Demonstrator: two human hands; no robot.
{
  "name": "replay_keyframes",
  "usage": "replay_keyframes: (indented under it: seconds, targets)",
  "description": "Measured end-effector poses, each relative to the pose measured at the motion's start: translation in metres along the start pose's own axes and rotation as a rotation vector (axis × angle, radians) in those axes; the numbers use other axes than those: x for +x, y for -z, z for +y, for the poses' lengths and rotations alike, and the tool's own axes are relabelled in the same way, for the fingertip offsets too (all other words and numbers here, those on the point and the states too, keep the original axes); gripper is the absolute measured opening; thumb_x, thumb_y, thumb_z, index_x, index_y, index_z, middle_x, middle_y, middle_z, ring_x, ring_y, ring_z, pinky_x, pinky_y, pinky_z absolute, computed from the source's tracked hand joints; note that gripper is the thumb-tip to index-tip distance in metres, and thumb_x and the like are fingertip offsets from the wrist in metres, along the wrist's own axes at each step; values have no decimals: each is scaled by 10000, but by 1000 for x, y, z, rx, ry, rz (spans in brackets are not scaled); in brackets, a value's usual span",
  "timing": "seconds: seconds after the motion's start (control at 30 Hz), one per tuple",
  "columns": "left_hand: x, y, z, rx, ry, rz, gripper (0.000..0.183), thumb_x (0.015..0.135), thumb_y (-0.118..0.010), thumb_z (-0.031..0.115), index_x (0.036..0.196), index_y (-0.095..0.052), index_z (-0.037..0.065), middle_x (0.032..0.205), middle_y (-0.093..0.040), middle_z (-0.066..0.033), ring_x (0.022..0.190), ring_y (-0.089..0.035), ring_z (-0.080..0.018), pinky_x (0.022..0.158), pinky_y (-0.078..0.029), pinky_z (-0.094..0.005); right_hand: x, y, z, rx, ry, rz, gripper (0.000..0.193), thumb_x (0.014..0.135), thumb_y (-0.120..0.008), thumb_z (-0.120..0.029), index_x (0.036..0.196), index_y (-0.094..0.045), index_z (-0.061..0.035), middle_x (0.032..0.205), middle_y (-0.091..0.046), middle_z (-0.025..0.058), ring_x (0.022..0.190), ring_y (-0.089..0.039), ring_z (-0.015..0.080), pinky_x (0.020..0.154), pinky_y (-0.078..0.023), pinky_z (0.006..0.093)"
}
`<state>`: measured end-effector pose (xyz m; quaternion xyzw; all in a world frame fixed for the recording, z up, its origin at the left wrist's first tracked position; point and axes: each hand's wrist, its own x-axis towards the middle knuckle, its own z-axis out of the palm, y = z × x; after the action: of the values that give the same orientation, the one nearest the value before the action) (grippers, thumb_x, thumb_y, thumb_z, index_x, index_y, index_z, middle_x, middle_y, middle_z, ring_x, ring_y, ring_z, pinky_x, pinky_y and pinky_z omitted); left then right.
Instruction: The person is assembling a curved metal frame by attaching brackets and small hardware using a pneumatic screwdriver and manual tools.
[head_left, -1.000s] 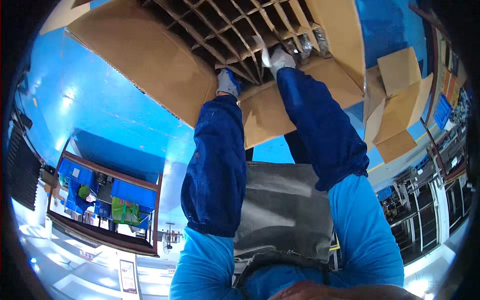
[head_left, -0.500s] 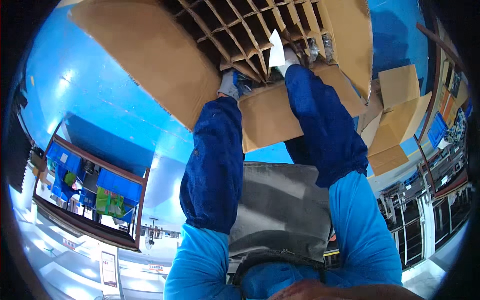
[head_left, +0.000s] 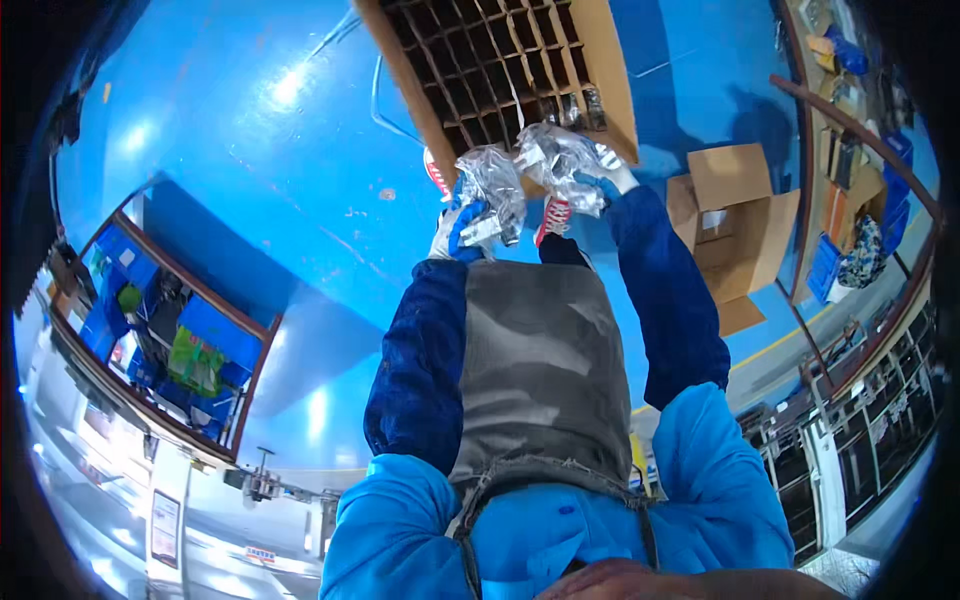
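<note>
Leaving the near side of the divided carton (head_left: 612, 70), the left hand (head_left: 450, 235) and the right hand (head_left: 614, 178) are coming back toward the body since the earlier frame, each now bringing a crinkled clear bag into sight. Both hands are wearing pale gloves with blue-coated fingers. On the left, the fingers (head_left: 466, 228) are curling around the lower part of the left bag (head_left: 495, 185), which is hanging just off the carton's near left corner. On the right, the fingers are bending in and pinching the right bag (head_left: 548, 152), which is overlapping the carton's near edge in this view. What each bag is containing is too blurred to tell. Behind them, a grid of brown dividers (head_left: 490, 62) is filling the carton, and a few wrapped pieces (head_left: 575, 110) are sitting in cells by its near right corner. Red shoes (head_left: 556, 216) are showing on the blue floor (head_left: 290, 190) below the hands, while an open cardboard box (head_left: 735, 180) is lying apart, to the right of the carton
</note>
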<state>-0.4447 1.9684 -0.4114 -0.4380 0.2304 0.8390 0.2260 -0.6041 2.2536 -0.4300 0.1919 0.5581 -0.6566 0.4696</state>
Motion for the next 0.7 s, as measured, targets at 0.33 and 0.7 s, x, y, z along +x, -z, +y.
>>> replay_keyframes:
  seconds: [0.33,0.7]
  targets:
    - [-188,-63,63,-562,-207,-351,425,950,-419,240,1301,-421,-1,1042,-614,-158,929,-612,-261,799,-522,-392,-204,-203,-155,-543,754,-134,422,834,-541,76,1245,-468,17,1182,-564,126,1036,-582,220,863,-505,342]
    - [-436,20,249,-604,-850,-224,377,905,-560,165,1246,-488,19,1119,-595,-109,1003,-599,-233,903,-487,-390,-205,-546,-180,65,517,-238,457,790,-587,94,1218,-488,-34,1078,-590,79,933,-589,156,814,-493,290]
